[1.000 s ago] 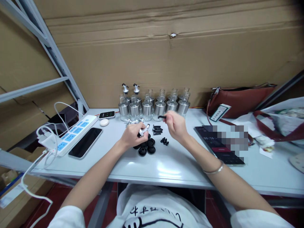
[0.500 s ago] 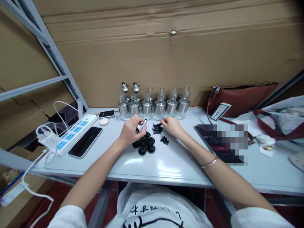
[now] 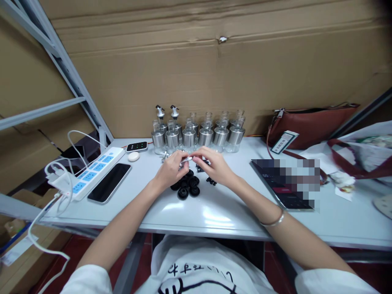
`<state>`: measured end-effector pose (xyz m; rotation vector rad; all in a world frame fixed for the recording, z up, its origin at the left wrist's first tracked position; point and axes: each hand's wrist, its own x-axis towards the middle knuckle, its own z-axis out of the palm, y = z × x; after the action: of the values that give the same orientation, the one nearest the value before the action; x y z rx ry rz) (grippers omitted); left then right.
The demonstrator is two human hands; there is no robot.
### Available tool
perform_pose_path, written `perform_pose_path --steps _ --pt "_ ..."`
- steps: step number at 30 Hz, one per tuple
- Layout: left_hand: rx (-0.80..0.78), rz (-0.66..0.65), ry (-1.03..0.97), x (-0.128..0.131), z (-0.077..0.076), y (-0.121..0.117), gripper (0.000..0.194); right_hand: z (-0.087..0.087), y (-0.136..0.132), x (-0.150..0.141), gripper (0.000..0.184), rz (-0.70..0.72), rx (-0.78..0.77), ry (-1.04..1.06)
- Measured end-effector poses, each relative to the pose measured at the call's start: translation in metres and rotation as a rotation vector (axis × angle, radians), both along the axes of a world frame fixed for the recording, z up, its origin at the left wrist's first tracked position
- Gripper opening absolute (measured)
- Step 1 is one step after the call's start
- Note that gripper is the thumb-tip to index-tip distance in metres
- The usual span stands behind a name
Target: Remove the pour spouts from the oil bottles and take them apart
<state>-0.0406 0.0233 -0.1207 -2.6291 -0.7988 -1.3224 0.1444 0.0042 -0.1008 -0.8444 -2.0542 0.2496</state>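
Observation:
My left hand (image 3: pixel 172 169) is closed around a silver pour spout (image 3: pixel 186 159) above the table. My right hand (image 3: pixel 214 164) meets it from the right, thumb and forefinger pinched at the spout's end; whatever small piece they hold is hidden. Below the hands lies a cluster of round black stoppers (image 3: pixel 188 185). Small black parts (image 3: pixel 210 181) and thin black pieces (image 3: pixel 202 166) lie partly covered under my right hand. More silver spouts (image 3: pixel 165 156) show behind my left hand.
Glass bottles with metal sleeves (image 3: pixel 206 137) stand in rows at the back, two fitted with spouts (image 3: pixel 174 112). To the left are a phone (image 3: pixel 109 183) and a power strip (image 3: pixel 95 173); to the right, a tablet (image 3: pixel 283 190) and a brown bag (image 3: pixel 315 128).
My right hand has left the thin black pieces and moved left to the spout. My left hand keeps the spout, now turned more level, and has shifted slightly.

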Motion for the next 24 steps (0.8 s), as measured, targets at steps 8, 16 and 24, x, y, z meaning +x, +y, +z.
perform_pose_path --steps 8,16,24 --pt "0.058 -0.084 0.028 0.0049 -0.0003 -0.0028 0.008 -0.0102 -0.0001 -0.0070 0.034 -0.062 0.013 0.041" --pt "0.021 0.003 0.027 0.0017 -0.0033 -0.0018 0.009 -0.0055 -0.0041 -0.0066 0.031 0.023 -0.062 -0.017" --pt "0.067 -0.093 -0.047 0.0043 0.0011 -0.0032 0.008 -0.0050 -0.0082 -0.0105 0.047 -0.114 -0.014 0.048"
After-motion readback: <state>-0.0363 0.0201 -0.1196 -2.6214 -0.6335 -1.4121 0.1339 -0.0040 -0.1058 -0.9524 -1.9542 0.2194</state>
